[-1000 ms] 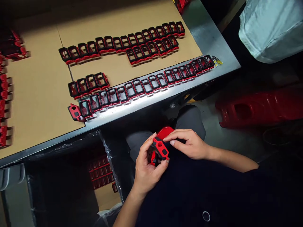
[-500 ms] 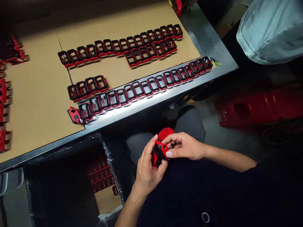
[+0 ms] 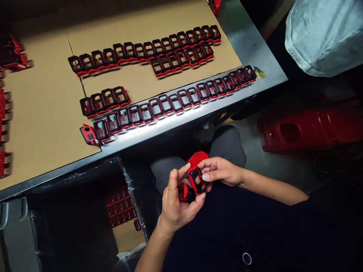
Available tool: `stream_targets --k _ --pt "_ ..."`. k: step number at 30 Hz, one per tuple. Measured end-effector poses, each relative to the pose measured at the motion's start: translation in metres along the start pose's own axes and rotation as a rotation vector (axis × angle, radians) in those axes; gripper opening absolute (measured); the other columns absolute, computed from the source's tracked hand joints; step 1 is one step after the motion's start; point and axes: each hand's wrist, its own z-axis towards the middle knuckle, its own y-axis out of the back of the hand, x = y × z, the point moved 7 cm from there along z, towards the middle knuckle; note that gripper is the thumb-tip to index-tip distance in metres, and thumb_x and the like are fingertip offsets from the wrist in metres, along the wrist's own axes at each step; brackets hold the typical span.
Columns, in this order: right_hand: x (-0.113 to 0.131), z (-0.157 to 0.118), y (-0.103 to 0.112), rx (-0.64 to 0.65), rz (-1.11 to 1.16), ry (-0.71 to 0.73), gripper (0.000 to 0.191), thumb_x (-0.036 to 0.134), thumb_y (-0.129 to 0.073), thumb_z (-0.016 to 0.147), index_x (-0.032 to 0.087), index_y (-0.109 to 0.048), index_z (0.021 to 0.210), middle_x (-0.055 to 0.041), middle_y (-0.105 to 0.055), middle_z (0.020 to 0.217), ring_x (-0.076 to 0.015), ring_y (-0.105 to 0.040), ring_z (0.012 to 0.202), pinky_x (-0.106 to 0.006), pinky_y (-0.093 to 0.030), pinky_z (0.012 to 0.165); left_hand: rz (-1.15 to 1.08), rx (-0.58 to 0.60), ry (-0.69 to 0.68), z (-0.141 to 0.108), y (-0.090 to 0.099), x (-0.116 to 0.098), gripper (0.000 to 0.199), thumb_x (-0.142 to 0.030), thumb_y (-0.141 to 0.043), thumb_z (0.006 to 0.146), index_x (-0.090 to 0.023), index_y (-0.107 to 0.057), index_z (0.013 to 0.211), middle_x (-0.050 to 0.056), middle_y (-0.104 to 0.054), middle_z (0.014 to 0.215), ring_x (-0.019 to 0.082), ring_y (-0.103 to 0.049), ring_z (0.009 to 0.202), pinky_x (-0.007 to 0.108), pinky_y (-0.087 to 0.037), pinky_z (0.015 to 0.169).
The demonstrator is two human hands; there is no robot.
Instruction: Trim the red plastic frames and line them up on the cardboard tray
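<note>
Above my lap, both hands meet at a small rectangular red-and-black plastic frame (image 3: 196, 180), its opening turned up toward me. My right hand (image 3: 222, 172) grips its right side between thumb and fingers. My left hand (image 3: 176, 202) is curled around a second red-and-black part (image 3: 184, 192) near its palm, and its thumb touches the frame's lower end. That second part is mostly hidden by the fingers. Just beyond the hands, a red flat surface (image 3: 197, 156) shows between my knees.
Rows of similar frames (image 3: 155, 107) line the metal table edge (image 3: 269, 71) and cardboard sheet (image 3: 42, 113). One red part (image 3: 89, 135) lies tilted at the near row's left end. Below, a plastic-lined box holds more frames (image 3: 121, 207). A red plastic stool (image 3: 317, 128) stands right.
The frame has been turned so that its opening faces up, and it has separated from the part in my left palm. My left fingers have spread slightly. The view has shifted a little.
</note>
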Motion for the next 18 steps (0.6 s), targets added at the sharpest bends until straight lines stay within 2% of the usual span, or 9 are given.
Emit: stream_targets --k 3,7,11,18 --pt "-0.0078 0.0013 -0.0004 0.062 0.076 -0.054 0.047 0.041 -0.083 0.077 0.010 -0.066 0.108 -0.0079 -0.071 0.094 -0.0134 -0.070 0.070 -0.018 -0.058 0.056 -0.088 -0.010 0.060 -0.0014 -0.0014 0.0039 0.103 -0.029 -0.076 0.084 -0.021 -0.008 0.161 0.023 -0.060 0.135 0.018 -0.074 0.085 0.033 -0.064 0.076" --pt "-0.0115 0.0034 -0.0012 0.114 0.111 -0.073 0.045 0.041 -0.081 0.079 0.009 -0.067 0.109 -0.0092 -0.071 0.094 -0.0146 -0.071 0.073 -0.020 -0.061 0.060 -0.071 0.008 0.052 -0.0016 -0.0018 0.0051 0.107 -0.040 -0.078 0.083 -0.021 -0.006 0.161 0.022 -0.063 0.133 0.022 -0.074 0.098 0.034 -0.064 0.079" --pt "-0.0119 0.0052 0.0008 0.122 0.117 -0.065 0.043 0.038 -0.081 0.080 0.010 -0.067 0.110 -0.0088 -0.070 0.096 -0.0152 -0.071 0.078 -0.021 -0.062 0.062 0.011 0.059 -0.007 0.0006 -0.0029 0.0024 0.109 -0.039 -0.076 0.085 -0.015 -0.001 0.160 0.024 -0.065 0.130 0.026 -0.070 0.113 0.037 -0.061 0.089" --pt "-0.0074 0.0046 0.0032 0.123 0.093 -0.023 0.041 0.036 -0.081 0.081 0.010 -0.066 0.110 -0.0083 -0.068 0.098 -0.0162 -0.071 0.084 -0.021 -0.062 0.062 0.018 0.094 -0.017 0.0023 -0.0044 0.0030 0.110 -0.038 -0.074 0.087 -0.014 0.004 0.160 0.025 -0.065 0.130 0.025 -0.070 0.114 0.034 -0.060 0.090"
